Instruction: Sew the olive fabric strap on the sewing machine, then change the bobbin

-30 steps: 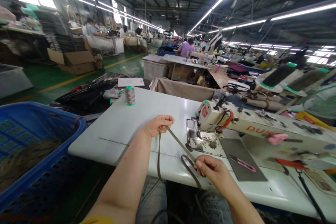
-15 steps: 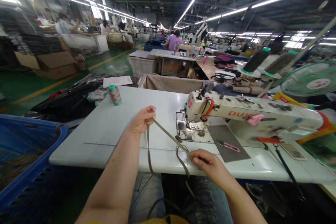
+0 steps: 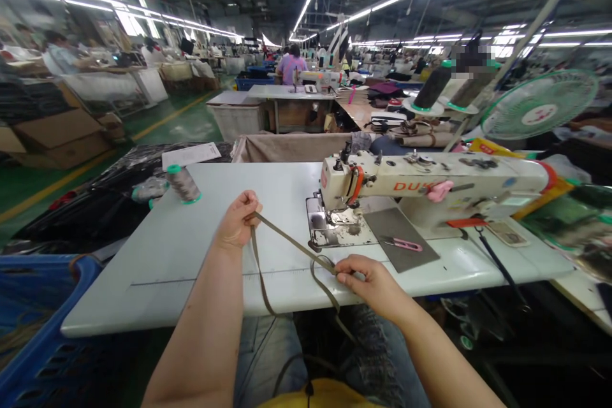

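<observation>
In the head view, the left hand (image 3: 234,220) is curled shut around a narrow olive strap (image 3: 291,241), and the right hand (image 3: 368,282) pinches it between thumb and fingers. The strap runs taut above the table (image 3: 143,255), with loops hanging over its front edge. A sewing machine (image 3: 430,182) stands beyond the right hand; a thread cone (image 3: 183,183) sits near the back edge.
</observation>
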Action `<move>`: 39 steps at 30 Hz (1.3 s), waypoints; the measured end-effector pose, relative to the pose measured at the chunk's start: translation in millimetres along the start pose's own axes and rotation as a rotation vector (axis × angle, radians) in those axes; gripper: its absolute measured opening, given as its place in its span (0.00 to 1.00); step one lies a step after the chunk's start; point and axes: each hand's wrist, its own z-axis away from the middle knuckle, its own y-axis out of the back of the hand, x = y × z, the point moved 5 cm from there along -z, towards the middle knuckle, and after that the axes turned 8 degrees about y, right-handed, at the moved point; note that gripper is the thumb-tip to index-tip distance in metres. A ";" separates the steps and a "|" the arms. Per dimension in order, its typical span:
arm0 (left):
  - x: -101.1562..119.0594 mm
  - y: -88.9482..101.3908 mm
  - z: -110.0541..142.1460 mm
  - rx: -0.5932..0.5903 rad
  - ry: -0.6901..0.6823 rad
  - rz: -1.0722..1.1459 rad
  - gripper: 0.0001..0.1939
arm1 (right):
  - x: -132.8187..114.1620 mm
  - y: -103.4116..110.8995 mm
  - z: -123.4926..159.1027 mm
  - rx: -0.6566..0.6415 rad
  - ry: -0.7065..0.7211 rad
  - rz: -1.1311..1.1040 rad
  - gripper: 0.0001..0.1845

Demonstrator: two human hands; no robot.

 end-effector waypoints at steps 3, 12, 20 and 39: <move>1.4 -0.2 1.0 0.008 -0.013 -0.001 0.26 | 0.1 -0.3 -0.2 0.001 0.008 -0.005 0.10; -0.8 6.4 -2.6 0.055 0.009 -0.007 0.25 | 5.5 -2.2 1.1 0.045 -0.072 -0.066 0.14; -17.0 10.2 -12.6 0.126 0.089 -0.051 0.21 | 11.2 -5.8 5.7 0.081 -0.080 -0.140 0.16; -24.3 3.5 -6.0 -0.017 0.166 -0.111 0.25 | -23.7 -2.6 11.0 0.070 0.123 -0.173 0.14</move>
